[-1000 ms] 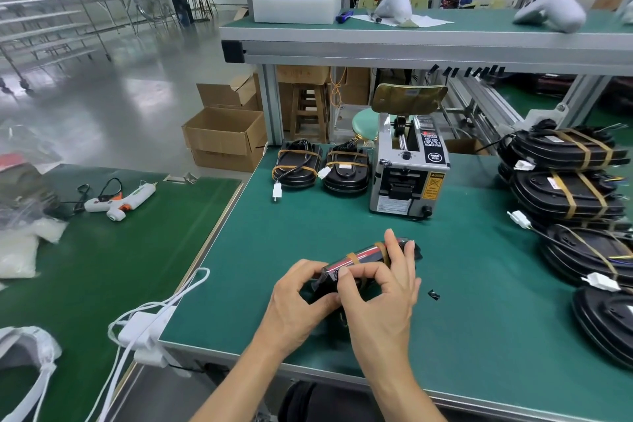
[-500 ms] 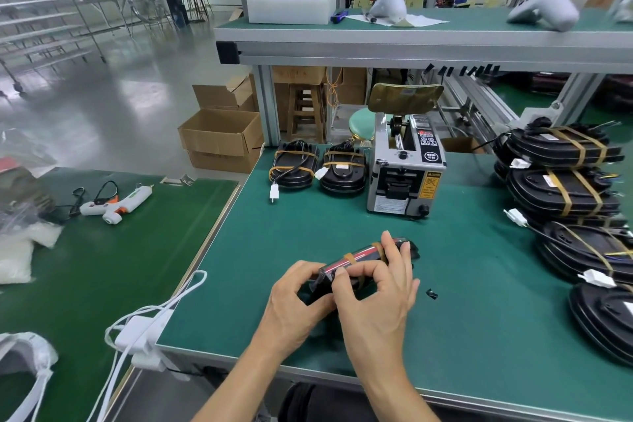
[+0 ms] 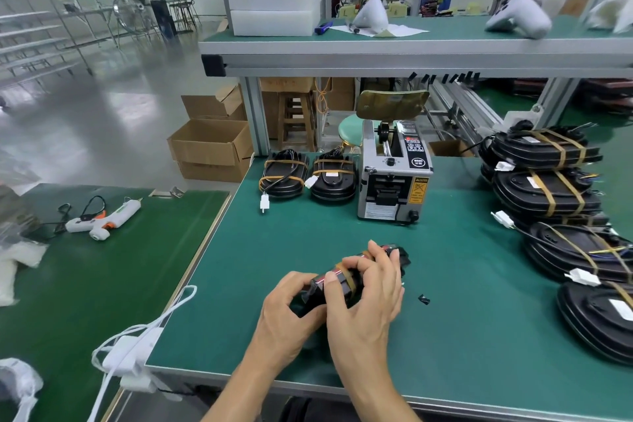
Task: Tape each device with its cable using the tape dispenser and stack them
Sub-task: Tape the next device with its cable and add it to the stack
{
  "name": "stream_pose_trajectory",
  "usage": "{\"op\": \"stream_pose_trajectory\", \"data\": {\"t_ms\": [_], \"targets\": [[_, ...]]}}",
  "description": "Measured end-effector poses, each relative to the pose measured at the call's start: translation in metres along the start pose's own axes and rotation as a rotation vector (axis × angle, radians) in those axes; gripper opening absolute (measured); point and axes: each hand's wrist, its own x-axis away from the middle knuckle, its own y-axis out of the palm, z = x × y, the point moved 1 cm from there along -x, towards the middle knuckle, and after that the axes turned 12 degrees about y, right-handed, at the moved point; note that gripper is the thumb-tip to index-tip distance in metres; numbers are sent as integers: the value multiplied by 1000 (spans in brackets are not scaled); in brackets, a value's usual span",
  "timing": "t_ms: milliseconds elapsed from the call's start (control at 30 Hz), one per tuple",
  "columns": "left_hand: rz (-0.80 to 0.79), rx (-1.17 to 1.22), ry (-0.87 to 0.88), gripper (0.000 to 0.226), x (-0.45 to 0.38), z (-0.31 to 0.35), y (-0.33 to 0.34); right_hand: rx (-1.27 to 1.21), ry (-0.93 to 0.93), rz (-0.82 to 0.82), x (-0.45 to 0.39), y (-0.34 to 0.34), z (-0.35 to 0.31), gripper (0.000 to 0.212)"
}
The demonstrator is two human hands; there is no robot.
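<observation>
Device point(image 3: 346, 279) sits up on its edge between your hands, low on the mat point(image 3: 462, 319), its long axis running from near-left to far-right. Your left hand point(image 3: 291, 308) curls round the near-left end; your right hand point(image 3: 368, 295) wraps over the top, its fingers point(image 3: 352, 265) pressing the brown tape point(image 3: 350, 281) down across the body. Both hands touch it, the right being the one on the tape. Taped devices point(image 3: 544, 161) are stacked to your right, so judge the carry as a rightward one. Dispenser point(image 3: 394, 178) stands straight beyond.
</observation>
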Motion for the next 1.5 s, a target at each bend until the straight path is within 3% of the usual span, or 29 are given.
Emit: {"op": "stream_pose_trajectory", "data": {"t_ms": [267,433,500,633,833,933,1067,1267,1500], "targets": [[-6,3,16,34,0,2,-1,-20,9,95,-11,-6,-10,24],[20,31,19,53,0,6,-2,-40,-57,143,-57,-30,-32,14],[25,36,16,55,0,8,-2,32,57,105,-95,-33,-40,15],[24,35,15,53,-1,12,-3,283,346,-92,-162,-26,-43,40],[15,24,15,52,-1,13,-4,395,372,-139,-194,-7,-30,51],[14,31,8,53,-1,13,-4,412,364,-155,-198,-1,-25,46],[10,33,5,52,-1,13,-4,339,383,-132,-204,6,-20,40],[8,36,-2,52,-1,13,-4,48,447,-100,-211,11,-11,50],[3,36,0,51,-1,12,-4,-194,581,53,-227,16,-7,18]]}}
